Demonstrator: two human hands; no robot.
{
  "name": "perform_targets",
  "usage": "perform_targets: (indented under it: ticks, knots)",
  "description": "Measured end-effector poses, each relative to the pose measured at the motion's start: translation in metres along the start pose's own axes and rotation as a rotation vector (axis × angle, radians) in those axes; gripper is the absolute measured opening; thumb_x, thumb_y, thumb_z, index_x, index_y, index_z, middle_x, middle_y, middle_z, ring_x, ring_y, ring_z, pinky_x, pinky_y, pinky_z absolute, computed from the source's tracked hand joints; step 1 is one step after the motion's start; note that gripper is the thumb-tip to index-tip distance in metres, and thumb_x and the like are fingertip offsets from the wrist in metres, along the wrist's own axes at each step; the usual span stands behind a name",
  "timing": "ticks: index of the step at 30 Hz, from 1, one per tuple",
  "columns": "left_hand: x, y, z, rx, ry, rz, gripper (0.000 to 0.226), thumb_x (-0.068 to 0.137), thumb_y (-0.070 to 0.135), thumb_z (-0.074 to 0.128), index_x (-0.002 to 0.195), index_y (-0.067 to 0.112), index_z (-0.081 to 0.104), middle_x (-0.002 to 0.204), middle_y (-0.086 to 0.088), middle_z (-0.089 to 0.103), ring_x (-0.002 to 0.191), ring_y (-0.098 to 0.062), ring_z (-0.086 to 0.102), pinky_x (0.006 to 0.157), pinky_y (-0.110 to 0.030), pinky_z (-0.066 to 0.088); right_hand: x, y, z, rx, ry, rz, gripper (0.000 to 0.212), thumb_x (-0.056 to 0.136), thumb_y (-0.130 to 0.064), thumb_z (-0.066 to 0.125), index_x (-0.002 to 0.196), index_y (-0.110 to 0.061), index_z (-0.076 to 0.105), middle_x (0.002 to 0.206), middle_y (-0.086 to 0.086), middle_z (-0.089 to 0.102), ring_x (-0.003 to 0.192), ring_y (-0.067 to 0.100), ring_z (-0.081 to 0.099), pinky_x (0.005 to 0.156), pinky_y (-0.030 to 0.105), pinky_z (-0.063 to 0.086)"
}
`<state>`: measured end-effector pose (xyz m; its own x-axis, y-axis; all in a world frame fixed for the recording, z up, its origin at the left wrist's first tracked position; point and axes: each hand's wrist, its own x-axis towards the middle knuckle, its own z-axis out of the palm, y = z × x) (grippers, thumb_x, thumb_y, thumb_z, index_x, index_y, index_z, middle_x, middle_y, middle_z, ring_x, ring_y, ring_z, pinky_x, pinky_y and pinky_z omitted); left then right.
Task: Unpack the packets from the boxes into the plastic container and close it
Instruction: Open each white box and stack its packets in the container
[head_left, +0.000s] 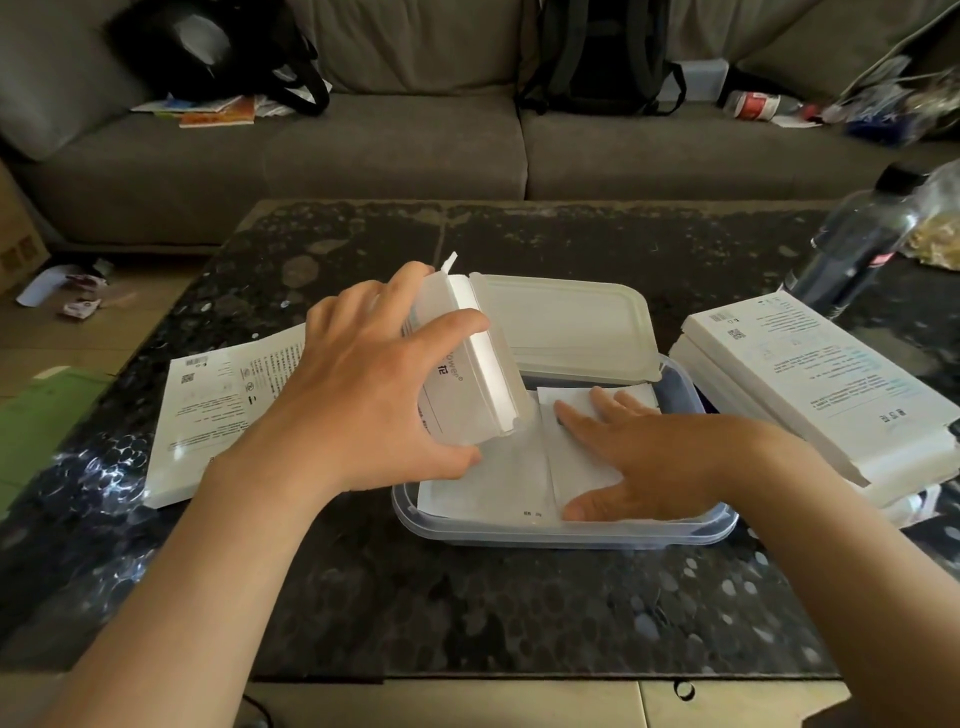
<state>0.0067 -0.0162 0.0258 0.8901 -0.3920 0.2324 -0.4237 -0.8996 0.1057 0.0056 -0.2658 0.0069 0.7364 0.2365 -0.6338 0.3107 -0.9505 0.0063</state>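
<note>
Left hand (363, 395): fingers and thumb curled round a white box (467, 374), tilted over the container (519, 535).
Right hand (639, 457): flat, fingers straight, pressing white packets (498, 478) inside the container.
Lid (566, 322): off, resting on the container's far edge.
Stacked boxes (810, 384): right of the container.
Single box (223, 405): flat on the table (467, 613), left.

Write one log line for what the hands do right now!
left hand: grips tilted box | right hand: flat on packets | container: open, lid on far rim
</note>
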Motion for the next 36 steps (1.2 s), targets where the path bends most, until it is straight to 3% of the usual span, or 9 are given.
perform_targets:
  ticks: [7,11,18,21,24,27,30,33,36]
  knots:
    - [0.0,0.001,-0.001,0.001,-0.012,-0.005,0.098,0.051,0.074,0.07,0.139,0.046,0.038,0.152,0.003,0.025,0.135,-0.029,0.03,0.112,-0.056,0.026,0.01,0.001,0.01,-0.047,-0.014,0.006,0.114,0.066,-0.085,0.024,0.151,-0.034,-0.032,0.167,0.003,-0.023,0.155,0.035,-0.009,0.125,0.054,0.014]
    - [0.0,0.003,-0.001,0.006,-0.02,0.0,0.098,0.05,0.073,0.07,0.138,0.047,0.037,0.152,0.004,0.024,0.135,-0.029,0.03,0.112,-0.055,0.025,0.014,0.001,0.01,-0.047,-0.03,0.021,0.107,0.081,-0.083,0.032,0.149,-0.035,-0.034,0.166,0.005,-0.025,0.155,0.036,-0.01,0.125,0.053,0.012]
    - [-0.001,0.003,0.0,0.009,-0.021,0.007,0.097,0.05,0.073,0.07,0.137,0.047,0.035,0.15,0.004,0.026,0.134,-0.029,0.03,0.112,-0.055,0.025,0.016,0.001,0.01,-0.011,-0.056,0.034,0.106,0.081,-0.084,0.03,0.147,-0.037,-0.037,0.164,0.004,-0.029,0.154,0.035,-0.012,0.125,0.053,0.012]
    - [-0.001,0.003,-0.001,0.013,-0.026,0.006,0.098,0.051,0.073,0.07,0.138,0.047,0.035,0.152,0.004,0.024,0.135,-0.029,0.029,0.112,-0.055,0.025,0.012,-0.001,0.007,0.028,-0.036,0.029,0.108,0.075,-0.088,0.029,0.15,-0.038,-0.031,0.167,0.003,-0.023,0.155,0.034,-0.007,0.125,0.052,0.013]
    - [-0.001,0.002,0.0,0.004,-0.015,0.024,0.1,0.051,0.072,0.071,0.14,0.046,0.035,0.153,0.003,0.024,0.135,-0.029,0.029,0.112,-0.055,0.025,-0.002,-0.003,-0.007,0.122,0.059,-0.002,0.108,0.069,-0.088,0.028,0.159,-0.037,-0.004,0.169,-0.003,0.005,0.154,0.028,0.015,0.123,0.048,0.02]
    - [-0.001,0.003,-0.003,-0.018,-0.007,0.058,0.116,0.053,0.073,0.073,0.152,0.045,0.02,0.152,0.006,0.025,0.136,-0.026,0.03,0.112,-0.051,0.025,-0.023,-0.002,-0.029,0.335,0.36,-0.033,0.063,0.089,-0.066,0.053,0.143,-0.035,0.045,0.147,-0.01,0.051,0.127,0.014,0.055,0.107,0.037,0.046]
    - [0.0,0.008,-0.005,-0.042,-0.01,0.086,0.137,0.053,0.073,0.079,0.158,0.039,-0.003,0.154,0.01,0.023,0.139,-0.022,0.028,0.115,-0.05,0.024,-0.034,-0.011,-0.042,0.723,0.707,-0.111,0.007,0.092,-0.031,0.071,0.094,-0.026,0.068,0.089,-0.007,0.074,0.072,0.01,0.073,0.066,0.029,0.062]
    - [-0.001,0.017,-0.005,-0.038,0.018,0.136,0.143,0.052,0.072,0.079,0.159,0.03,-0.005,0.153,0.008,0.025,0.137,-0.021,0.031,0.115,-0.049,0.026,-0.033,-0.025,-0.039,0.942,0.713,-0.199,0.013,0.085,-0.023,0.078,0.085,-0.017,0.067,0.074,-0.004,0.073,0.06,0.014,0.073,0.052,0.031,0.061]
    - [-0.001,0.026,-0.003,-0.007,0.049,0.19,0.138,0.055,0.072,0.076,0.16,0.025,-0.001,0.155,0.003,0.028,0.138,-0.024,0.033,0.113,-0.05,0.028,-0.019,-0.033,-0.03,0.917,0.686,-0.193,0.02,0.084,-0.026,0.079,0.087,-0.014,0.063,0.074,-0.002,0.073,0.058,0.012,0.072,0.048,0.027,0.059]
